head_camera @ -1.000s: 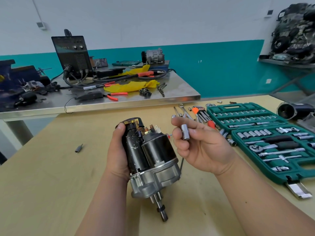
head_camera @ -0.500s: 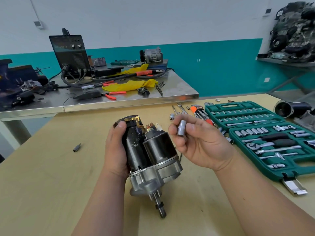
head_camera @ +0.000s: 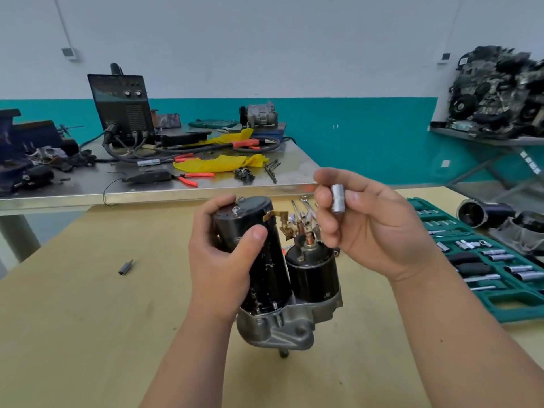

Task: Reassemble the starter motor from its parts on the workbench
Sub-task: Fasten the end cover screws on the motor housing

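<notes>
The starter motor (head_camera: pixel 276 278), black with a grey metal nose housing, stands upright above the wooden workbench (head_camera: pixel 88 319). My left hand (head_camera: pixel 223 254) grips its larger black cylinder from the left, thumb across the front. The smaller solenoid (head_camera: pixel 313 272) with copper terminals sits on its right side. My right hand (head_camera: pixel 371 228) pinches a small chrome socket (head_camera: pixel 337 198) between thumb and fingers, just above and to the right of the terminals.
A green socket set case (head_camera: pixel 482 260) lies open at the right, with loose wrenches (head_camera: pixel 303 204) behind the motor. A small bit (head_camera: pixel 125 267) lies at the left. A steel table (head_camera: pixel 176 184) with a welder, pliers and yellow cloth stands behind. Black motor housings (head_camera: pixel 482 214) rest at far right.
My left hand has tilted the motor more upright and turned it, so the terminals face up. My right hand with the socket has risen above the terminals.
</notes>
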The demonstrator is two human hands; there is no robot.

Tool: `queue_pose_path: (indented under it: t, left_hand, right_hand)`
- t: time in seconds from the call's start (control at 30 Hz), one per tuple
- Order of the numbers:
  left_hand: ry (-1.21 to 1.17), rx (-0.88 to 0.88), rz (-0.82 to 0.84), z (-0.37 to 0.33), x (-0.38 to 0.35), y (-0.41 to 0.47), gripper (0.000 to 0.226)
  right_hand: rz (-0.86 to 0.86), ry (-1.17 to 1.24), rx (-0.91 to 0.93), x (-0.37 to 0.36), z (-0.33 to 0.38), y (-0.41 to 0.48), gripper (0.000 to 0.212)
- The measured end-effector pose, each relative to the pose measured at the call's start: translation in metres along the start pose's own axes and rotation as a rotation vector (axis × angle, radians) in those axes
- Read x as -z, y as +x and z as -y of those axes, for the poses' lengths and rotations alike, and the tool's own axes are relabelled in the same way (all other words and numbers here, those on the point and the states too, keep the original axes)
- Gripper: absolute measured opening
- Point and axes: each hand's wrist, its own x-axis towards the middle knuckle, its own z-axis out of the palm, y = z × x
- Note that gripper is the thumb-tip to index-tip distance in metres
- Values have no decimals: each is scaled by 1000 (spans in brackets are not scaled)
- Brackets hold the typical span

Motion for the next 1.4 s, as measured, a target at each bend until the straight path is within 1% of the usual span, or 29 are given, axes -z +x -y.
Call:
queue_pose_path:
  t: [0.1, 0.17, 0.23, 0.3, 0.37, 0.43, 0.5, 0.6, 0.7, 0.83, 1.13, 1.23, 1.33, 1.4]
  left_hand:
    - [-11, 7, -3, -2, 0, 0, 48]
    - [-19, 16, -1, -4, -1, 0, 49]
    - [-14, 24, 2, -4, -2, 0, 49]
    - [-2, 22, 10, -6, -3, 0, 49]
    - [0, 14, 24, -8, -5, -1, 49]
    - [-7, 11, 42, -9, -7, -1, 49]
    - [-11, 9, 56, -10, -7, -1, 49]
    - [-23, -3, 67, -11, -9, -1, 50]
    - [-37, -4, 80, -12, -9, -1, 48]
    - [-42, 17, 88, -12, -9, -1, 48]
    - [-36, 19, 90, -13, -9, -2, 50]
    - [-41, 17, 91, -13, -9, -2, 50]
    - [-36, 6, 91, -14, -9, -2, 48]
    - [-32, 3, 94, -15, -10, -2, 48]
  right_hand:
    - [-6, -27, -11, -3, 2, 2, 32]
    - [-28, -47, -16, -7, 1, 5, 24]
    - [-132, -118, 7, -11, 1, 11, 22]
    - [-255, -294, 74, -16, 2, 19, 21]
    - [-288, -577, 102, -24, 6, 27, 15]
    - [-225, -883, 53, -33, 12, 35, 15]
    - [-133, -1038, 13, -42, 17, 41, 18]
    - [-67, -1090, -11, -51, 23, 51, 25]
    - [-48, -1152, -67, -54, 26, 60, 20]
    - [-80, -1134, -116, -52, 26, 65, 13]
    - [-140, -1120, -180, -54, 23, 67, 21]
    - [-115, -1200, -142, -59, 24, 66, 16]
    - [-49, -1246, -113, -64, 27, 66, 10]
    - [6, -1241, -114, -68, 30, 66, 16]
